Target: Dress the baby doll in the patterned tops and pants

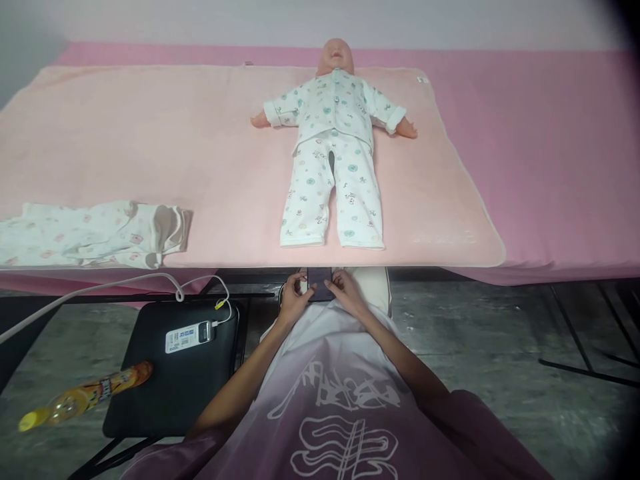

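Low at the table's front edge, my left hand (296,298) and my right hand (347,292) grip a dark smartphone (320,285) from its two sides, thumbs on its face. Its upper end meets the table edge in view. On the table beyond lies a baby doll (336,57) on its back, arms spread. It wears a white printed jacket (334,103) and matching white printed trousers (310,193). Folded white printed baby clothes (95,233) rest at the table's front left.
A peach mat (210,147) covers much of the pink-covered table (540,147). To my left, a black stool (165,393) carries a white power bank (189,337) with a cable (100,289) and a yellow-capped drink bottle (85,397). Black metal legs (573,333) stand at right.
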### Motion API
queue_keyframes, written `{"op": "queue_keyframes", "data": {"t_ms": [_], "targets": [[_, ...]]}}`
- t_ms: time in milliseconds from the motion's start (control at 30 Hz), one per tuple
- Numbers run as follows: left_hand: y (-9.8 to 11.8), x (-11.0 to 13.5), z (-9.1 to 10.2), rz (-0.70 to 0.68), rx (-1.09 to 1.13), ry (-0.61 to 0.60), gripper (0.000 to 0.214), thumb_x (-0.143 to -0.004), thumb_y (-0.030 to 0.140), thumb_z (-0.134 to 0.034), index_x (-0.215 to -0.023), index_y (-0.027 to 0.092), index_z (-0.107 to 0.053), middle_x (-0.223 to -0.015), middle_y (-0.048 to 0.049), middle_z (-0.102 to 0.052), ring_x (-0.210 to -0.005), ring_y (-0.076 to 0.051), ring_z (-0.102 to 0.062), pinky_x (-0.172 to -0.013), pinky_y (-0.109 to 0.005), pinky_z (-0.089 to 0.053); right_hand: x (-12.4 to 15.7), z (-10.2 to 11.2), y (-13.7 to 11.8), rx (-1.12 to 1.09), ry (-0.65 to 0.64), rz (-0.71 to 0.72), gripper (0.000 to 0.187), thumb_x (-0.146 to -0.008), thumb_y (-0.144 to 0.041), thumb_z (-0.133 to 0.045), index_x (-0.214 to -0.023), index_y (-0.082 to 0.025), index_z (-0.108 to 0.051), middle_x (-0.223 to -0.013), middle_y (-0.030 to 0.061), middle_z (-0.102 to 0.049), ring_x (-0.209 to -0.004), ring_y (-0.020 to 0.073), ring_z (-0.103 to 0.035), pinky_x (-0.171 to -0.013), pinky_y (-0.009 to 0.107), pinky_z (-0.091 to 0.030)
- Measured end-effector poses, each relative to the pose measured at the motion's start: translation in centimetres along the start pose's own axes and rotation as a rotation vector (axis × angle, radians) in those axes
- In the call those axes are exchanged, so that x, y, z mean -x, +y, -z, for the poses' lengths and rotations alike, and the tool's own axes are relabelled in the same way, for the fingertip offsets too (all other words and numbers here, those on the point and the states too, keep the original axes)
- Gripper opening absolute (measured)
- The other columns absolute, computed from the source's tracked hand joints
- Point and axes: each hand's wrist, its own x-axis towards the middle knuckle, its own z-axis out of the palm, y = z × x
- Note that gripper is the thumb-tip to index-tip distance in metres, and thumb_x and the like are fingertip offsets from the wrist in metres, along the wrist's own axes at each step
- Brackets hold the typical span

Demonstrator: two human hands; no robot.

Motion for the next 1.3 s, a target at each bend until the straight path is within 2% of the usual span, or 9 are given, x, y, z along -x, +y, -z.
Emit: {"op": "queue_keyframes", "data": {"t_ms": [167, 233, 400, 600, 867, 933, 1100, 1200, 1300], "targets": [[0.4, 0.0, 0.5, 0.031, 0.078, -0.040, 0.028, -0.092, 0.046, -0.072, -0.110, 0.025, -0.076, -0.113, -0.0077, -0.076, -0.106, -0.024, -0.069, -0.099, -0.036, -0.053, -0.2, -0.4, 0.1, 0.059, 0.036, 0.004, 0.036, -0.089, -0.055, -0.076, -0.087, -0.027, -0.053, -0.081, -0.0001, -0.058, -0.075, 0.0205, -0.057, -0.071, 0.035, -0.049], [0.5, 0.1, 0.7, 0.037, 0.097, -0.042, 0.027, -0.093, 0.046, -0.070, -0.110, 0.025, -0.077, -0.116, -0.0083, -0.077, -0.111, -0.025, -0.069, -0.102, -0.036, -0.052, -0.2, -0.4, 0.1, 0.059, 0.040, 0.008, 0.035, -0.091, -0.055, -0.073, -0.088, -0.027, -0.053, -0.081, 0.0002, -0.059, -0.075, 0.0207, -0.057, -0.071, 0.035, -0.049], [0.1, 0.1, 0.7, 0.007, 0.008, -0.055, 0.037, -0.083, 0.040, -0.080, -0.117, 0.025, -0.077, -0.102, -0.0031, -0.070, -0.090, -0.018, -0.062, -0.087, -0.029, -0.050, 0.2, 0.1, -0.1, 0.034, -0.007, 0.004, 0.031, -0.095, -0.055, -0.069, -0.092, -0.027, -0.055, -0.087, 0.0019, -0.062, -0.081, 0.0225, -0.061, -0.076, 0.036, -0.051], [-0.1, 0.2, 0.5, -0.011, 0.019, -0.063, 0.039, -0.085, 0.044, -0.081, -0.118, 0.024, -0.075, -0.105, -0.0031, -0.067, -0.089, -0.017, -0.059, -0.085, -0.028, -0.048, 0.5, 0.3, 0.4, -0.011, -0.047, 0.001, 0.035, -0.091, -0.053, -0.077, -0.100, -0.026, -0.056, -0.094, 0.0023, -0.065, -0.083, 0.0217, -0.062, -0.077, 0.036, -0.051], [0.2, 0.1, 0.6, 0.002, 0.018, -0.061, 0.035, -0.085, 0.039, -0.078, -0.116, 0.023, -0.076, -0.103, -0.0028, -0.069, -0.082, -0.016, -0.058, -0.079, -0.028, -0.046, 0.5, 0.3, 0.6, -0.014, -0.058, 0.008, 0.040, -0.085, -0.050, -0.083, -0.104, -0.026, -0.057, -0.095, 0.0018, -0.064, -0.082, 0.0210, -0.061, -0.074, 0.036, -0.051], [0.3, 0.2, 0.8, 0.009, 0.031, -0.057, 0.034, -0.085, 0.037, -0.078, -0.116, 0.024, -0.076, -0.105, -0.0038, -0.071, -0.086, -0.018, -0.062, -0.083, -0.029, -0.049, 0.5, 0.2, 0.6, -0.010, -0.056, 0.014, 0.040, -0.084, -0.049, -0.083, -0.104, -0.026, -0.057, -0.094, 0.0020, -0.064, -0.082, 0.0211, -0.061, -0.074, 0.036, -0.051], [0.7, 0.0, 0.7, 0.073, 0.115, -0.042, 0.022, -0.095, 0.039, -0.067, -0.106, 0.025, -0.078, -0.119, -0.0075, -0.079, -0.118, -0.026, -0.069, -0.112, -0.039, -0.050, 0.4, 0.3, 0.6, -0.015, -0.038, 0.010, 0.034, -0.088, -0.051, -0.077, -0.102, -0.026, -0.058, -0.093, 0.0021, -0.064, -0.083, 0.0219, -0.061, -0.078, 0.037, -0.053], [0.8, -0.4, 0.3, 0.116, 0.128, -0.010, 0.018, -0.094, 0.042, -0.070, -0.097, 0.025, -0.076, -0.114, -0.0075, -0.080, -0.117, -0.027, -0.070, -0.112, -0.041, -0.051, 0.4, 0.6, 0.3, -0.034, -0.046, 0.001, 0.028, -0.094, -0.053, -0.067, -0.100, -0.026, -0.060, -0.094, 0.0029, -0.065, -0.087, 0.0230, -0.063, -0.084, 0.038, -0.053], [0.8, -0.7, -0.1, 0.131, 0.125, 0.005, 0.020, -0.090, 0.042, -0.076, -0.097, 0.024, -0.075, -0.109, -0.0067, -0.079, -0.109, -0.025, -0.070, -0.106, -0.038, -0.053, 0.4, 0.8, 0.0, -0.043, -0.049, 0.003, 0.026, -0.095, -0.052, -0.064, -0.099, -0.026, -0.060, -0.095, 0.0032, -0.064, -0.088, 0.0235, -0.062, -0.085, 0.038, -0.052]]}}
